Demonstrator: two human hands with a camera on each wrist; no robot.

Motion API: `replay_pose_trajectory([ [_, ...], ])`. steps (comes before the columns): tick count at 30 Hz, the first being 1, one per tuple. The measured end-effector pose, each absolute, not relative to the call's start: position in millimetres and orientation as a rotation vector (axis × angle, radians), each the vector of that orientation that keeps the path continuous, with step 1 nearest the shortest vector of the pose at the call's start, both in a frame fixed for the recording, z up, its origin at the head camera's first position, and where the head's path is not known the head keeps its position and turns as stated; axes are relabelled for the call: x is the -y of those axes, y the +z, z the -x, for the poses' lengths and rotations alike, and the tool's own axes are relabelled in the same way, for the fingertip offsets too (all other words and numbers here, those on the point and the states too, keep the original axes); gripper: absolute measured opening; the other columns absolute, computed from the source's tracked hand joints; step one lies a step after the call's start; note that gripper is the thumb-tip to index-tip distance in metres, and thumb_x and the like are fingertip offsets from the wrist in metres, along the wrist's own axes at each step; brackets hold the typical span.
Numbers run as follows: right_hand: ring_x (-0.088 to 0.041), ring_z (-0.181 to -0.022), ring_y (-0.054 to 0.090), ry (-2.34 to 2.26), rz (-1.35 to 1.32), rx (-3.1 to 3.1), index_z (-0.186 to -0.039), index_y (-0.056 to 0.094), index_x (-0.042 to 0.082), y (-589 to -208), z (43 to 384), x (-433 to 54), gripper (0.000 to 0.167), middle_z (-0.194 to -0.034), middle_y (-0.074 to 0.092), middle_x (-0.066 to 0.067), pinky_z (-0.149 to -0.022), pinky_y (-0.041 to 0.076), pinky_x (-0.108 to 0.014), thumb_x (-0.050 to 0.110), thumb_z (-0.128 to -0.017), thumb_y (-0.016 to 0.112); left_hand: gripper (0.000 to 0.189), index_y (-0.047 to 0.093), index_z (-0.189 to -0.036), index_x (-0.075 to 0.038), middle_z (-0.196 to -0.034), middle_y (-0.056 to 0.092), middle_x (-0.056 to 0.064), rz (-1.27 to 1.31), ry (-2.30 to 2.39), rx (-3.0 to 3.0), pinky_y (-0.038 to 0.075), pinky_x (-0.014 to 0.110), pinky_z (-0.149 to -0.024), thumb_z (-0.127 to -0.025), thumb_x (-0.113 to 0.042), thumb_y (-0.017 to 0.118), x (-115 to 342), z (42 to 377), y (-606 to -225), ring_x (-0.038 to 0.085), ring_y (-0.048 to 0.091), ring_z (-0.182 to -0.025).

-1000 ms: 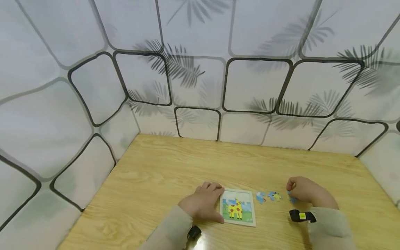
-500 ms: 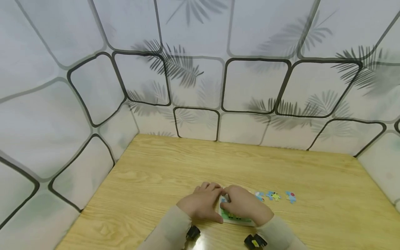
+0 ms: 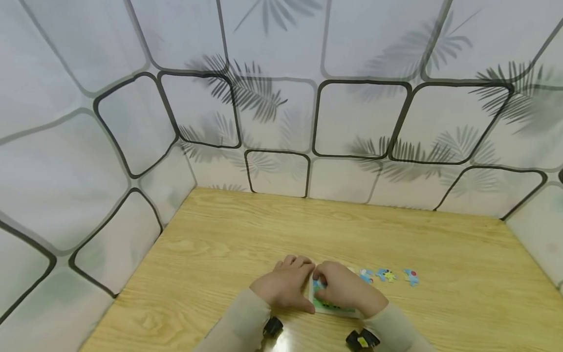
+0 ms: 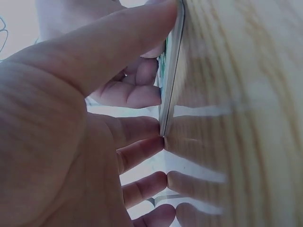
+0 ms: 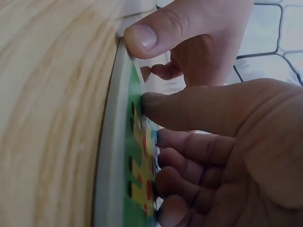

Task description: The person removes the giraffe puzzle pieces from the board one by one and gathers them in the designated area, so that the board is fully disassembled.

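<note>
A framed jigsaw puzzle (image 3: pixel 332 310) with a giraffe picture lies flat on the wooden table. My left hand (image 3: pixel 283 289) is spread along its left side, thumb at the near corner and fingertips by the far corner. Over the board my right hand (image 3: pixel 347 289) bends down, covering most of the picture. In the right wrist view its thumb and index finger pinch a small blue puzzle piece (image 5: pixel 154 136) close to the surface, mostly hidden by the fingers. The giraffe's yellow legs (image 5: pixel 137 170) show beneath the other fingertips.
Right of the board lie three loose pieces: a blue and white piece (image 3: pixel 366 275), a blue and yellow piece (image 3: pixel 387 275), and a blue piece with a red dot (image 3: pixel 411 277). A patterned curtain (image 3: pixel 281 122) borders the table (image 3: pixel 220 234) at the back and sides.
My right hand has moved left from beside the loose pieces to above the puzzle, staying there over the last half second. The left hand keeps its place at the frame.
</note>
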State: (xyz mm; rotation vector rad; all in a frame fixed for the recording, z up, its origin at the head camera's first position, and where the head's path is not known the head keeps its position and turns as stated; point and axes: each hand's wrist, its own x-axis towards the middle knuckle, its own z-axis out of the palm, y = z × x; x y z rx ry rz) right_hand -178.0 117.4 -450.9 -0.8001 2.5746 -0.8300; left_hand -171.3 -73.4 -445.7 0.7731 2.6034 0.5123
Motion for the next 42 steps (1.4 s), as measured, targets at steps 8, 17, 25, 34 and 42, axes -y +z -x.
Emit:
replay_pose_trajectory([
  [8,-0.017,-0.075,0.047,-0.881,0.774,-2.581,-0.096,0.062,0.012,-451.8,180.4,-121.2,0.016,-0.085,0.051,-0.002,-0.061,0.040,-0.030,0.009,-0.088,0.075,0.092,0.045,-0.151,-0.016,-0.153,0.037,-0.008,-0.780,0.506,-2.604,0.029,0.049,-0.116,-0.077,-0.056,0.082,70.6,174.0,-447.7,0.021,0.030,-0.139],
  [17,-0.013,-0.073,0.052,-0.890,0.807,-2.526,-0.097,0.058,0.017,-450.1,182.1,-129.0,0.024,-0.088,0.057,0.006,-0.063,0.045,-0.029,0.003,-0.086,0.074,0.092,0.045,-0.151,-0.017,-0.152,0.039,-0.007,-0.771,0.487,-2.609,0.030,0.047,-0.115,-0.076,-0.057,0.082,68.8,173.3,-446.0,0.020,0.031,-0.138],
  [25,-0.006,-0.065,0.047,-0.884,0.899,-2.463,-0.091,0.062,0.018,-452.2,184.3,-131.5,0.018,-0.076,0.054,0.009,-0.058,0.041,-0.025,0.003,-0.087,0.071,0.096,0.042,-0.153,-0.015,-0.154,0.037,-0.007,-0.749,0.501,-2.602,0.030,0.046,-0.115,-0.077,-0.056,0.082,71.1,172.2,-446.5,0.020,0.030,-0.139],
  [34,-0.003,-0.059,0.041,-0.917,0.970,-2.398,-0.085,0.069,0.018,-450.5,182.1,-131.4,0.021,-0.069,0.049,0.012,-0.054,0.034,-0.022,-0.003,-0.083,0.066,0.097,0.040,-0.155,-0.013,-0.155,0.036,-0.005,-0.763,0.481,-2.609,0.029,0.045,-0.115,-0.078,-0.057,0.081,71.8,170.9,-446.8,0.021,0.031,-0.140],
  [42,-0.010,-0.071,0.052,-0.944,0.847,-2.398,-0.102,0.070,0.019,-434.0,189.4,-160.1,0.015,-0.082,0.060,0.008,-0.063,0.047,-0.027,0.012,-0.090,0.073,0.099,0.040,-0.155,-0.014,-0.155,0.037,-0.004,-0.768,0.466,-2.628,0.030,0.045,-0.115,-0.076,-0.059,0.081,70.4,172.2,-446.2,0.022,0.031,-0.140],
])
